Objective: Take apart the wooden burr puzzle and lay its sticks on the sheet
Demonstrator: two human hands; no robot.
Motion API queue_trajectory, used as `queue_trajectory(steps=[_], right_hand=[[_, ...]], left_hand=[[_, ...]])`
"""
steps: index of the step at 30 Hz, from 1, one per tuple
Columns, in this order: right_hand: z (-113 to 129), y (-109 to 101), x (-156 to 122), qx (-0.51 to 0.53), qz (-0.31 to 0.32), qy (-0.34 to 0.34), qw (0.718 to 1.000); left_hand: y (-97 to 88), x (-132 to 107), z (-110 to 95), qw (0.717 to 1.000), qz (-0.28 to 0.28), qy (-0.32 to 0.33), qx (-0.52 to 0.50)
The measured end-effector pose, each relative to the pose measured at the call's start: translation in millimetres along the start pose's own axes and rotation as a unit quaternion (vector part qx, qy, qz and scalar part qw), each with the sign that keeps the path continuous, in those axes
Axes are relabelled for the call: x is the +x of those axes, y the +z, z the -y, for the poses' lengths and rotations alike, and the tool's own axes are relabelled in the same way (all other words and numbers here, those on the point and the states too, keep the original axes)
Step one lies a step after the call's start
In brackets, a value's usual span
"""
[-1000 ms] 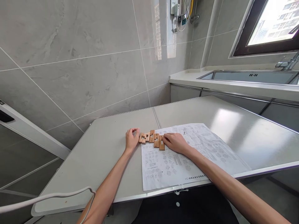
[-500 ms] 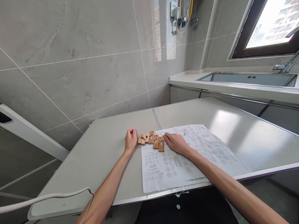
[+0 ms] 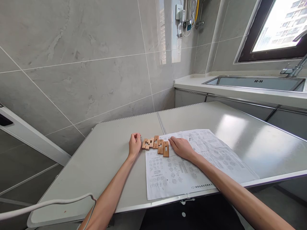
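Observation:
Several flat wooden puzzle pieces (image 3: 160, 151) lie side by side in a slanting row, some over the edge of a printed sheet (image 3: 163, 185). They have slots or notches cut in them, and a few bear small dark marks. The rightmost piece (image 3: 166, 155) has a long slot and sits closest to my right hand (image 3: 181, 146). That hand rests on the sheet with its fingers curled in, apart from the wood. On the bare table left of the row, my left hand (image 3: 134, 144) lies loosely closed beside a notched piece (image 3: 144, 144). Nothing shows in either hand.
The light grey folding table (image 3: 115, 137) stands against a tiled wall. A white cable (image 3: 55, 201) crosses its near left corner and loops by my left forearm. A counter with a sink (image 3: 254, 82) is at the back right, below a window. Sockets and pipes are on the wall.

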State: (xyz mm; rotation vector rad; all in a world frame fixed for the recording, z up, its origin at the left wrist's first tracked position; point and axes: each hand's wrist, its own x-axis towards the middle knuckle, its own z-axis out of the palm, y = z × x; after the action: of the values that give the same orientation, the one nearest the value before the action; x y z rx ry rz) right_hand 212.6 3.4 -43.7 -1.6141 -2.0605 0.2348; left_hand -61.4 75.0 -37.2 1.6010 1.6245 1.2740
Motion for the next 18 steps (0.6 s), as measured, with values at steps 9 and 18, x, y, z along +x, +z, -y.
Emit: queue_trajectory(steps=[9,18], right_hand=[[-4.8,0.1,0.6,-0.013,-0.017,0.065,0.998],[-6.0,0.8,0.9,-0.027,-0.007,0.058,0.998]], left_hand=[[-1.8,-3.1,-5.6,1.0,0.006,-0.008,-0.001],[-1.4,-4.2,-7.9,1.0,0.01,-0.013,-0.001]])
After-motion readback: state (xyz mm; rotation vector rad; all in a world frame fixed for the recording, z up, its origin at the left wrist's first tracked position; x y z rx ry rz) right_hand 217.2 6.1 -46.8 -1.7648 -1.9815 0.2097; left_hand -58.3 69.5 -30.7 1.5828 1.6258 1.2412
